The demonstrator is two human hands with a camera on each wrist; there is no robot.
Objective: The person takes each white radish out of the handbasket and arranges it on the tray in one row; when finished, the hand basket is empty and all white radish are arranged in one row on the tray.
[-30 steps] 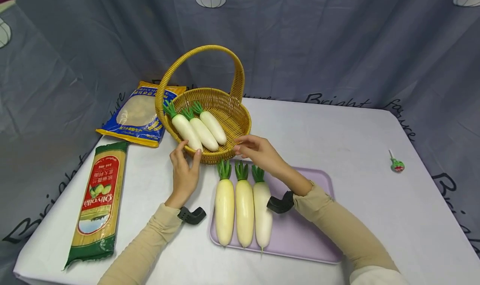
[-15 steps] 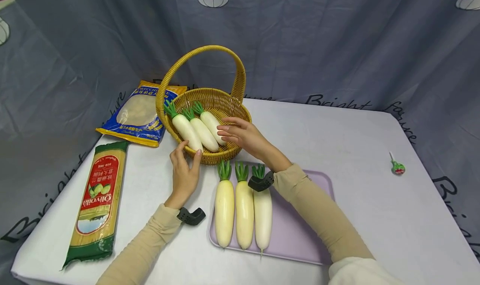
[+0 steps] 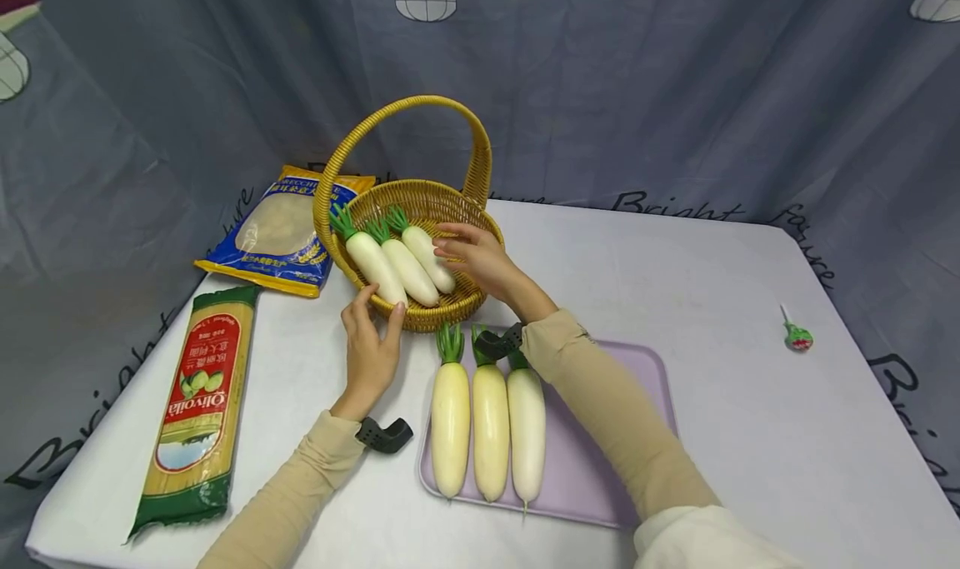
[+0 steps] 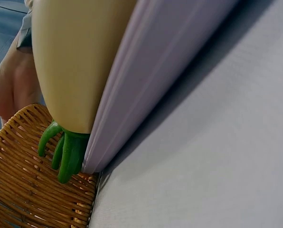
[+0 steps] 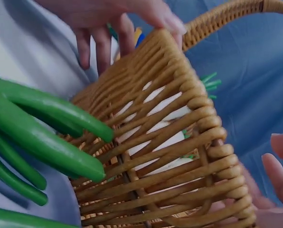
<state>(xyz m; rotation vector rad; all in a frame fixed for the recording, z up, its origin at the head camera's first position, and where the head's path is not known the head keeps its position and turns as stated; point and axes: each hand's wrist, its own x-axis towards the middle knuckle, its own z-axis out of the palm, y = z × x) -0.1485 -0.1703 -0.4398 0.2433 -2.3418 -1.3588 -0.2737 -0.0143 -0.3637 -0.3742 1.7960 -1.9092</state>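
Three small white radishes (image 3: 408,271) with green tops lie side by side in a yellow wicker basket (image 3: 480,286). My left hand (image 3: 369,354) touches the basket's front left rim with thumb and fingers spread, beside the tip of the leftmost radish. In the right wrist view, the left hand (image 5: 127,14) has its thumb at the rim and its other fingers outside the wall. My right hand (image 3: 480,261) reaches over the basket's right side with fingers extended near the rightmost radish; whether they touch it is unclear. Its fingertips (image 5: 274,173) show apart in the right wrist view.
Three larger white radishes (image 3: 491,431) lie on a purple tray (image 3: 592,477) in front of the basket. A blue and yellow pasta bag (image 3: 277,227) and a spaghetti pack (image 3: 198,402) are at left. A green lollipop (image 3: 798,336) lies far right. A grey curtain hangs behind.
My right hand has moved left and away from me, from the basket's front right rim to over the rightmost radish inside. My left hand has stayed at the rim.
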